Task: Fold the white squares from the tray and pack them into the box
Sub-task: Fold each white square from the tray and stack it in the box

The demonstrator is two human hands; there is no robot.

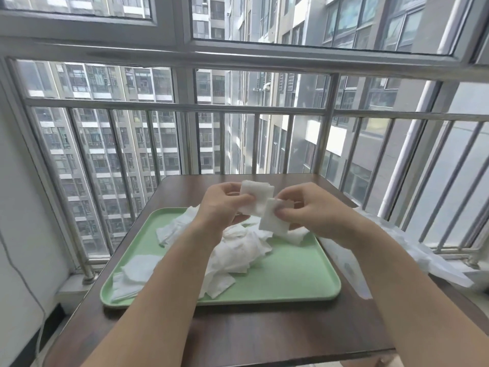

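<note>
white squares (pixel 256 193): 2 held | left grip (pixel 225 205): 1 | right grip (pixel 312 211): 1

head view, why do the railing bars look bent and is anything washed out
Head view: the wide-angle lens bows the railing and window frame outward near the edges; bright daylight washes out the white squares pinched by the left hand and right hand, so their folds barely show; the green tray is evenly lit, without glare.
</note>
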